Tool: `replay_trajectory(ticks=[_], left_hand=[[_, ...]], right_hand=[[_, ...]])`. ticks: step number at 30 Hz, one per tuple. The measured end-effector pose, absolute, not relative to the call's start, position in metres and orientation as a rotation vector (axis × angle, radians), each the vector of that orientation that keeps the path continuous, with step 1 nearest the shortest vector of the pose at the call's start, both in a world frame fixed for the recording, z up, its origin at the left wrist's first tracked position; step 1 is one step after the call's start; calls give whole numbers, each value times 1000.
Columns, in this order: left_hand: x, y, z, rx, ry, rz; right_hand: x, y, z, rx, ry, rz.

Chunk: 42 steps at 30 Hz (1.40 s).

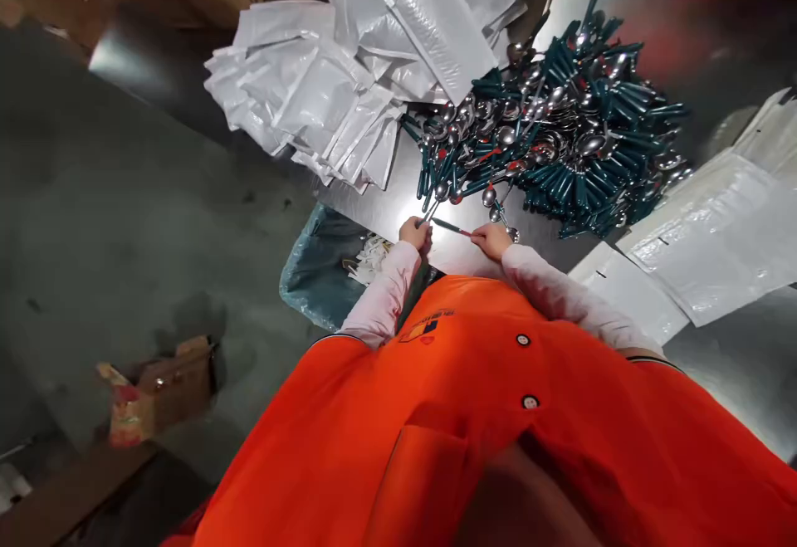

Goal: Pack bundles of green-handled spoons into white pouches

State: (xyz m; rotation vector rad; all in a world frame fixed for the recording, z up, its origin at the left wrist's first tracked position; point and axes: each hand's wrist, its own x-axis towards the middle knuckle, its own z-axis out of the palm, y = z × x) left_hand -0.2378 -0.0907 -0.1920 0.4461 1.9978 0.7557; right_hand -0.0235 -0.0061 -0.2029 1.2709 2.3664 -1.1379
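Two hands meet at the near edge of our metal surface (398, 190): our left hand (416, 233) and right hand (491, 240) are each closed on an end of one teal-handled spoon (452, 226), held level just above the surface. Behind it lies a heap of spoons (560, 124); white padded envelopes (349, 74) are stacked to the left, with a lined bin (324, 269) below.

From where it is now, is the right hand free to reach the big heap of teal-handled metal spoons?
Probably yes. The right hand grips one end of a teal-handled utensil, but the heap of teal-handled metal spoons lies just beyond it on the metal table, with nothing between.
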Motion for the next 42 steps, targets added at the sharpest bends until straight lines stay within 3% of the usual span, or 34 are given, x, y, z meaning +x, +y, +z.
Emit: replay_trajectory(ticks=[4, 7, 11, 15, 19, 26, 30, 36, 42], left_hand=[[-239, -110, -168, 747, 2209, 644], [-242, -119, -146, 902, 2097, 654], [-244, -114, -132, 547, 1766, 1028], [-231, -101, -139, 52, 1351, 1415], [-209, -91, -155, -331, 1165, 1586], [-215, -99, -167, -673, 887, 1677], [-229, -122, -172, -794, 785, 1701], [-222, -149, -177, -876, 765, 1546], [-218, -151, -181, -843, 842, 1459]], right_hand=[[-7, 2, -194, 1256, 2448, -1409], [-14, 3, -176, 1126, 2683, -1489], [-47, -9, -159, 971, 2559, -1733], [-71, -22, -162, 1093, 2246, -1978], [-78, -21, -162, 1060, 2477, -1523], [-125, 36, -137, 143, 2609, -894], [-170, 100, -145, 201, 2947, -421], [-214, 148, -179, -165, 2679, -288], [-232, 170, -165, -300, 2537, -183]])
